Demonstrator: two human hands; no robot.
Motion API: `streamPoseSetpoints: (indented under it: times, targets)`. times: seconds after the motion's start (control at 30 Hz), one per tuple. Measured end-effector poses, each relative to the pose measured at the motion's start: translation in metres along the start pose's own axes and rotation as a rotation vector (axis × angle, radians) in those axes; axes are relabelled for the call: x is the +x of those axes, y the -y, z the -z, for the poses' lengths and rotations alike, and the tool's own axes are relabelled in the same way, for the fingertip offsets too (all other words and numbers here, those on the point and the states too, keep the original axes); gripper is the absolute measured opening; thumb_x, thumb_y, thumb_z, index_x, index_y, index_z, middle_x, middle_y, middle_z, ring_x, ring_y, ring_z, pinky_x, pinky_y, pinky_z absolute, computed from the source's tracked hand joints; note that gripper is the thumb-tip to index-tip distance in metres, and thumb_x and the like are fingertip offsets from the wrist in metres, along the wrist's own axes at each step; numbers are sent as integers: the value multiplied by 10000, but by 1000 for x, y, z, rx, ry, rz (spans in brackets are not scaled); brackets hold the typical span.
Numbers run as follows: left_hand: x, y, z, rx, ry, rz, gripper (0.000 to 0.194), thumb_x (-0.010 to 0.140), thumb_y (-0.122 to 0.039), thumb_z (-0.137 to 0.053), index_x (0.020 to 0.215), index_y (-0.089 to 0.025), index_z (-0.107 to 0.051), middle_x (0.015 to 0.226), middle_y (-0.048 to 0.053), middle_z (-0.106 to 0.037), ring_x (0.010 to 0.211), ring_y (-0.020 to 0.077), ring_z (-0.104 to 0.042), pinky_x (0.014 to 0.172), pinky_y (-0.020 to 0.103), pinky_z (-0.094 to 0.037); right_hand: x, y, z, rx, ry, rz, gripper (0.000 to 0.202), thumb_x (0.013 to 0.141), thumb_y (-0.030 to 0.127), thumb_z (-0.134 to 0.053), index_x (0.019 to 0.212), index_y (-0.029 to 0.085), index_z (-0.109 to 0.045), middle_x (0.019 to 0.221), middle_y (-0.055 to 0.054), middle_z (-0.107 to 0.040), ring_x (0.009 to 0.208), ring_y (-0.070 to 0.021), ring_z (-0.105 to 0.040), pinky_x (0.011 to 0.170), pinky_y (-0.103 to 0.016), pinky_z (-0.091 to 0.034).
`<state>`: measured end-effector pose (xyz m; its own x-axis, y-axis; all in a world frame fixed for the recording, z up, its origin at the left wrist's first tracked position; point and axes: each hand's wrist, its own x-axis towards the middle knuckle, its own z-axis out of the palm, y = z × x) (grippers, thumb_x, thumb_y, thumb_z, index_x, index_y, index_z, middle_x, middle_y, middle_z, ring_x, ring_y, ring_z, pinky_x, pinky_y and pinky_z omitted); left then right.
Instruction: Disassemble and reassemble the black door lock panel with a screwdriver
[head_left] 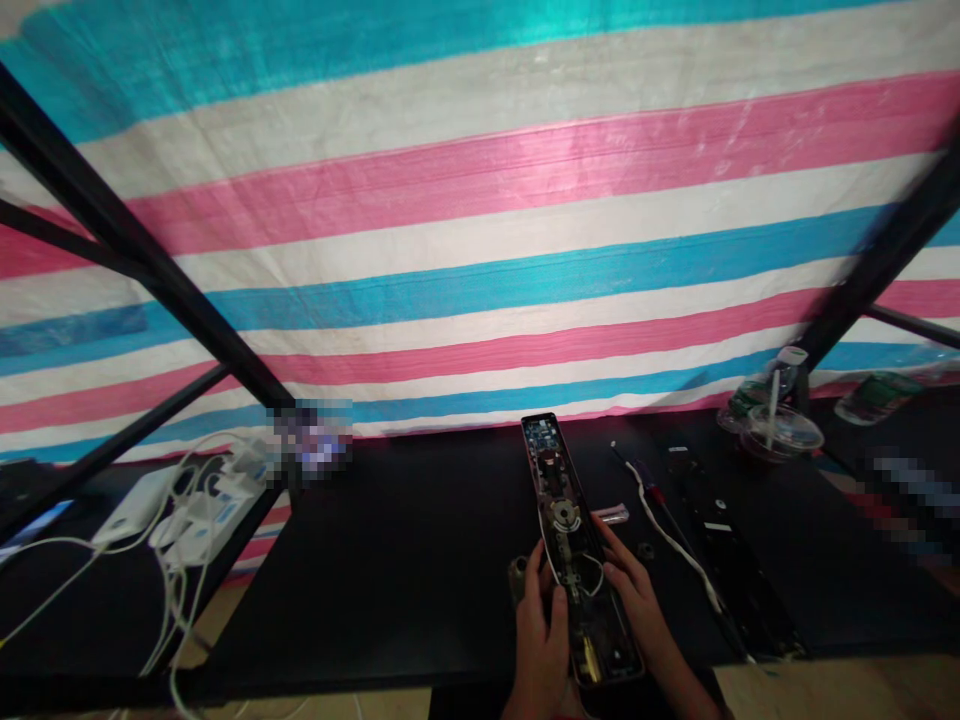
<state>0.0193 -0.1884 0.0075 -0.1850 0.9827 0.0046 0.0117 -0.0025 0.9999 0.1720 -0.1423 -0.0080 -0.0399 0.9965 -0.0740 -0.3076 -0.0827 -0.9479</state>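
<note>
Casing: open elongated device casing [564,548], btw my L hand [541,628] & R hand [637,605]; can't tell if it's resting on blk table [397,560].
Long axis: runs away from me, far end w/ circuit board [543,434] slightly L.
Fingers: both hands gripping opp. long edges, near half.
Nearer hand: neither.

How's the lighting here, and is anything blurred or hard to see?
Head view: the striped tarp is brightest near top centre; the black tabletop is dim, so the black panel barely stands out; the opened device shows soft fine detail; pixelated patches hide areas left and right.
</note>
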Motion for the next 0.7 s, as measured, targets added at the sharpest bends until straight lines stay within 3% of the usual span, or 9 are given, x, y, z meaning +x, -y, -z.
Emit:
streamPoseSetpoints:
  times: [0.27, 0.7]
  targets:
    - [1, -4, 0, 17, 10, 29, 574, 948, -407, -526, 1477, -192, -460, 1420, 141, -605, 1335, 273, -555, 1135, 420, -415, 1, -1, 0, 27, 27, -6, 582, 813, 385, -709, 1381, 296, -614, 1320, -75, -679, 1132, -303, -674, 901, -406, -562]
    - [5, 6, -1, 97, -72, 38, 575, 929, -407, -539, 1445, -153, -517, 1408, 158, -611, 1328, 292, -561, 1126, 437, -432, 0, 0, -5, 4, 44, 32, 611, 806, 315, -647, 1412, 262, -584, 1289, -96, -689, 1092, -283, -687, 916, -397, -558]
